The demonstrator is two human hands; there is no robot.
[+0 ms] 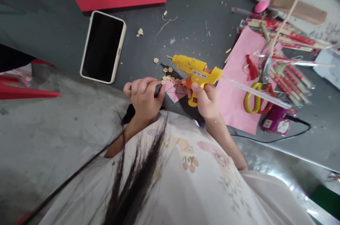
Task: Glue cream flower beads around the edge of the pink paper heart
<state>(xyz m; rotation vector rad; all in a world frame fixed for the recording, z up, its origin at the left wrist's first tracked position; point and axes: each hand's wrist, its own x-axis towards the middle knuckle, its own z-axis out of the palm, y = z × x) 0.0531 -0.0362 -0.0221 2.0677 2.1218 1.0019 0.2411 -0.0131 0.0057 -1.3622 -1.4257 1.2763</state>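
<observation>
The garment (180,196) I observe is white and loose, printed with pastel motifs: orange-pink buds (191,169) below green stems (188,159) and pale leafy sprigs (233,191). Left hand (145,94) and right hand (207,100) are bare. Long, dark hair (132,184) overlies the front.

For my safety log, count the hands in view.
2: the left hand, beside the pink square; the right hand, holding the yellow hot glue gun.

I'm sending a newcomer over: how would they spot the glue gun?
On the dark grey table, find the big pink sheet. By its left edge, the right hand grips the glue gun, metal nozzle pointing left. Its yellow pistol shape sets it apart from the scissors.
</observation>
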